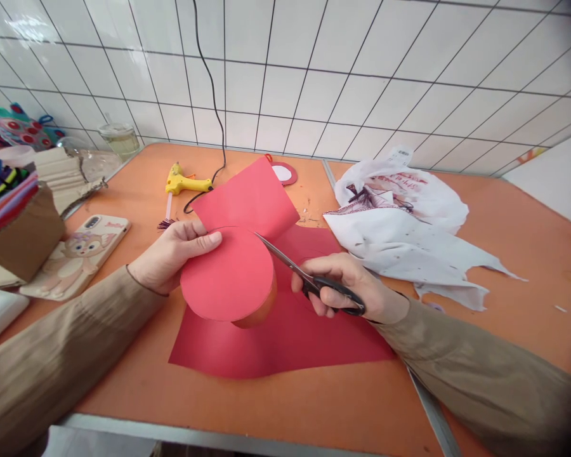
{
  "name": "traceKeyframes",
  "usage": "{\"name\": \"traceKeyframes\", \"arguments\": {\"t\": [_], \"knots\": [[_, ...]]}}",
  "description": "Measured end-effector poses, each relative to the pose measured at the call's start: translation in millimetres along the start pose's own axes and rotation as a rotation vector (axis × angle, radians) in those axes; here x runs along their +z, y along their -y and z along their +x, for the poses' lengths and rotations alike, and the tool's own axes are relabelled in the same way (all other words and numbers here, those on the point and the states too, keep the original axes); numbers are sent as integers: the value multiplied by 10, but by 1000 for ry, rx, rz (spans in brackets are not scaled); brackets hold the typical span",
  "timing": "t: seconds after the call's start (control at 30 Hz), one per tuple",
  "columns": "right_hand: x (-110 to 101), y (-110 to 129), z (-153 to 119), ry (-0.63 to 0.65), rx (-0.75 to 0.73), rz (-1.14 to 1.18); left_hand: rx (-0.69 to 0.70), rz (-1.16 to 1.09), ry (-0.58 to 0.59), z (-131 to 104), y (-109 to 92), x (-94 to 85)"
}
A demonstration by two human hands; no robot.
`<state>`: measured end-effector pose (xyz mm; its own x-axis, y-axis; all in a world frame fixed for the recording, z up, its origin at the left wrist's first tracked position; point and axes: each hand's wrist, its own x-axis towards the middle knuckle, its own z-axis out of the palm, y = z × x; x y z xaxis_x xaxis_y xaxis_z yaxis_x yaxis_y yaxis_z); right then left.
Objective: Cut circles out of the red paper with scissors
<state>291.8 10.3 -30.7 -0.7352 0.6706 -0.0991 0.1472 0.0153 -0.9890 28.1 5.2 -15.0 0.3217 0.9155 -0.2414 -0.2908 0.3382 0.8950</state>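
My left hand [178, 251] pinches a piece of red paper [228, 273], thumb on top, near the upper left of its rounded, cut-out part. A flap of the same red paper rises behind the round part and is still joined to it near the top. My right hand [345, 285] grips black-handled scissors [333, 293]. Their blade tips reach the upper right edge of the round shape, at the line between it and the flap. Beneath both hands a larger dark red sheet [285, 352] lies on the orange table [209, 406].
A yellow glue gun [188, 183] with a black cord lies behind my left hand. A phone in a cartoon case [78, 254] and a box of pipe cleaners [26, 222] are at left. White bag and cloth [409, 235] lie right; a red-rimmed disc [284, 173] sits behind.
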Motion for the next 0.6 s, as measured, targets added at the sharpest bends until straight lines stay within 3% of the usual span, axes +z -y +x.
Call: {"name": "traceKeyframes", "arguments": {"t": [0.6], "knots": [[17,16,5,26,-4,-41,-80,-13,-57,-27,1,81]]}}
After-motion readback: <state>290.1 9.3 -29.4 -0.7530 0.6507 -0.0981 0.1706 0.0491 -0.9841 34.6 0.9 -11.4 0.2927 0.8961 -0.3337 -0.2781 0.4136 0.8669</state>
